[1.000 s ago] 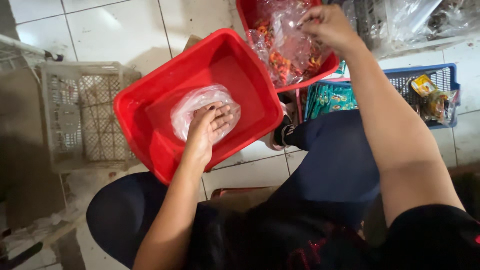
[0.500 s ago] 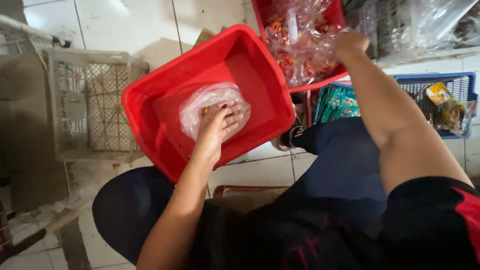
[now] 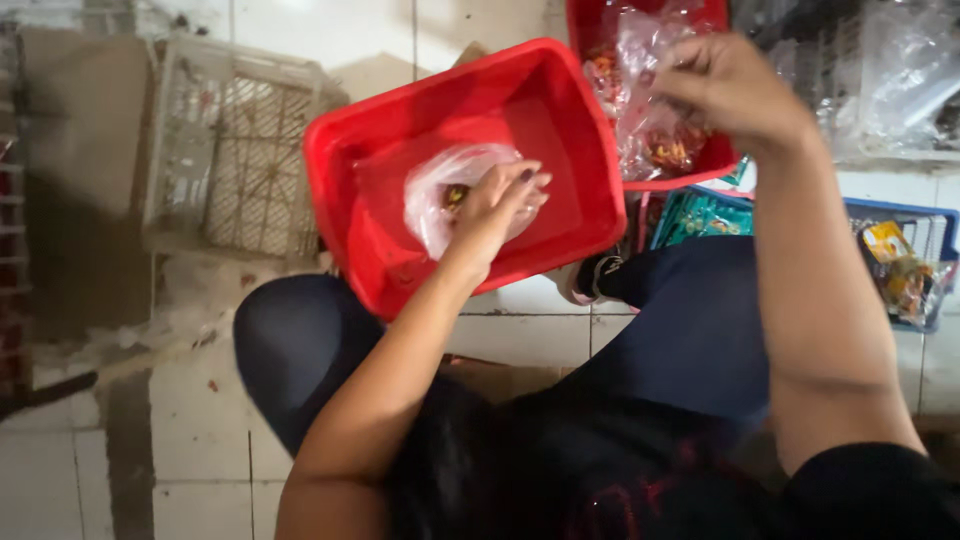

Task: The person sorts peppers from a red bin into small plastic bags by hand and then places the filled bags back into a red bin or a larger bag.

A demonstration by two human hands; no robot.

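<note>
head view, left hand: the left hand point(image 3: 495, 205) is down inside the big red rectangular plastic tub point(image 3: 345, 190), fingers curled, grip closed on the clear crinkly plastic bag point(image 3: 432, 195) with something small and orange-ish in it

head view, bag spot: that bag sits on the bottom of the tub, more toward its left wall than the right one, palm right on top of it

head view, tub: it's tilted a bit, resting over the person's dark-trousered knee point(image 3: 300, 345) and the white tiled floor point(image 3: 520, 335)

head view, right hand: the right hand point(image 3: 730, 90) is up over the second red plastic tub point(image 3: 690, 170), fingers bunched; it's pinching at the clear plastic wrapping point(image 3: 650, 110) heaped in there, but can't tell if it's got a proper hold or is just touching

head view, second tub contents: clear bags full of small red and orange bits, piled loosely, touching the near rim

head view, floor left: a dirty white plastic lattice crate point(image 3: 235, 150) just beside the big tub's left wall

head view, floor right: a blue plastic basket point(image 3: 935, 250) with colourful snack packets, at the right edge of the floor, and teal foil packets point(image 3: 700, 215) between it and the tubs

head view, far right top: crumpled clear plastic sheeting point(image 3: 880, 70), blurry
</note>
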